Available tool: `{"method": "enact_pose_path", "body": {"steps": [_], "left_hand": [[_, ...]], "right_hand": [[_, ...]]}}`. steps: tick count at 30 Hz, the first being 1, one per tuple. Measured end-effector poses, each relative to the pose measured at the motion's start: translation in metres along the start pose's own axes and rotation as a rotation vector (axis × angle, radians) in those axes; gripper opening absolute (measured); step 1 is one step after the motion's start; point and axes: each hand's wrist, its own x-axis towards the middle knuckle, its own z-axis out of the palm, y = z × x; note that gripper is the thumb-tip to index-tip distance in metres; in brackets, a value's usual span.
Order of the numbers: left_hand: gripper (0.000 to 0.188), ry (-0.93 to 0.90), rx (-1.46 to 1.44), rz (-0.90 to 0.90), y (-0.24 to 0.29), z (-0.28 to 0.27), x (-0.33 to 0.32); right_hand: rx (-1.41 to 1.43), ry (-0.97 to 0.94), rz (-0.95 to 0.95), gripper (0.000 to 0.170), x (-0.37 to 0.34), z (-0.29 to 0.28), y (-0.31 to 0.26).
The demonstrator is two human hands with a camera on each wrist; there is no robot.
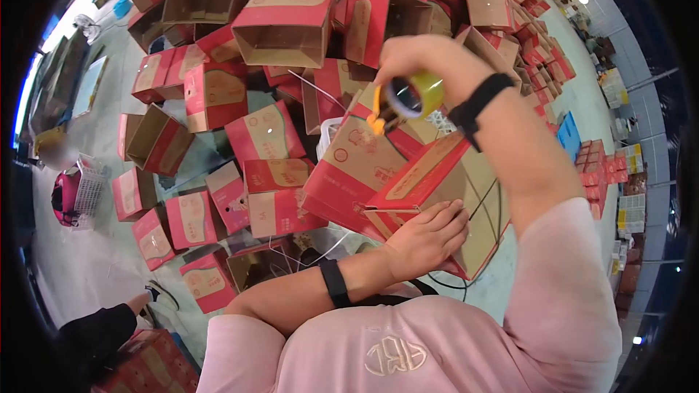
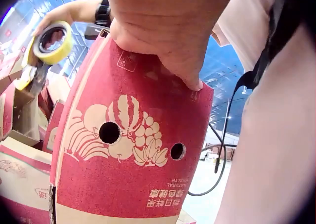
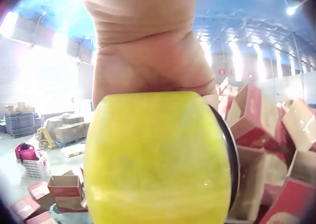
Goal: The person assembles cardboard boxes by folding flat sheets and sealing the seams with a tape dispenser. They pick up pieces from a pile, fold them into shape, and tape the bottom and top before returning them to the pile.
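A tape dispenser with a yellow roll and an orange end is gripped by my right hand, raised above the far side of a red and tan carton. In the right wrist view the yellow roll fills the centre, under the palm. My left hand rests with its fingers spread on the near edge of that carton. The left wrist view shows the left hand on top of the carton's red end panel, which has two round holes.
Many open red and tan cartons are piled beyond and to the left. A white basket with a pink bag stands far left. Black cable hangs beside the carton. Another person's leg shows at lower left.
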Motion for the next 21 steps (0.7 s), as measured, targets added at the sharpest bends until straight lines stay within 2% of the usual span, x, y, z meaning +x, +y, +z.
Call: {"method": "enact_pose_path", "body": {"steps": [2, 3, 4, 6, 8, 9, 10, 12, 13, 15, 16, 17, 19, 20, 21], "left_hand": [[0.048, -0.012, -0.043, -0.014, -0.001, -0.001, 0.001], [0.049, -0.02, -0.053, -0.001, -0.001, -0.001, 0.003], [0.05, -0.028, -0.067, 0.015, 0.0, -0.002, 0.005], [0.05, -0.03, -0.13, 0.001, -0.001, -0.007, 0.011], [0.055, -0.04, -0.169, -0.048, -0.003, -0.007, 0.017], [0.063, -0.024, 0.006, 0.001, -0.009, 0.001, 0.015], [0.063, -0.033, 0.007, 0.011, -0.01, 0.0, 0.017], [0.069, -0.06, -0.136, -0.071, -0.01, -0.006, 0.021], [0.071, -0.076, -0.123, -0.059, -0.011, -0.007, 0.023], [0.072, -0.093, -0.108, -0.046, -0.001, -0.009, 0.026], [0.072, -0.114, -0.108, -0.043, 0.001, -0.007, 0.028], [0.071, -0.145, -0.119, -0.054, 0.005, -0.008, 0.031], [0.069, -0.175, -0.088, -0.068, 0.007, -0.01, 0.036], [0.068, -0.186, -0.065, -0.081, 0.008, -0.015, 0.039], [0.067, -0.223, -0.091, -0.069, 0.009, -0.021, 0.039]], "right_hand": [[-0.124, -0.269, 0.088, 0.044, -0.014, 0.022, -0.03], [-0.17, -0.37, 0.055, 0.05, -0.027, 0.028, -0.034], [-0.189, -0.352, 0.137, 0.047, -0.037, 0.029, -0.029], [-0.099, -0.317, 0.092, 0.042, -0.085, -0.002, -0.004], [0.067, -0.141, -0.092, 0.032, -0.161, -0.037, 0.029], [0.087, -0.079, -0.012, 0.03, -0.21, -0.048, 0.034], [0.178, -0.01, -0.01, 0.033, -0.262, -0.041, 0.04], [0.148, 0.084, -0.026, 0.034, -0.343, 0.016, 0.057], [0.154, -0.027, 0.172, 0.036, -0.371, 0.051, 0.057], [0.261, -0.142, 0.179, 0.037, -0.401, 0.153, 0.08], [0.295, -0.027, 0.123, 0.035, -0.392, 0.193, 0.082], [0.434, 0.23, 0.151, 0.034, -0.375, 0.238, 0.081], [0.362, 0.581, 0.24, 0.042, -0.336, 0.275, 0.06], [0.381, 0.604, 0.229, 0.042, -0.327, 0.298, 0.062], [0.325, 0.562, 0.294, 0.047, -0.313, 0.317, 0.064]]}}
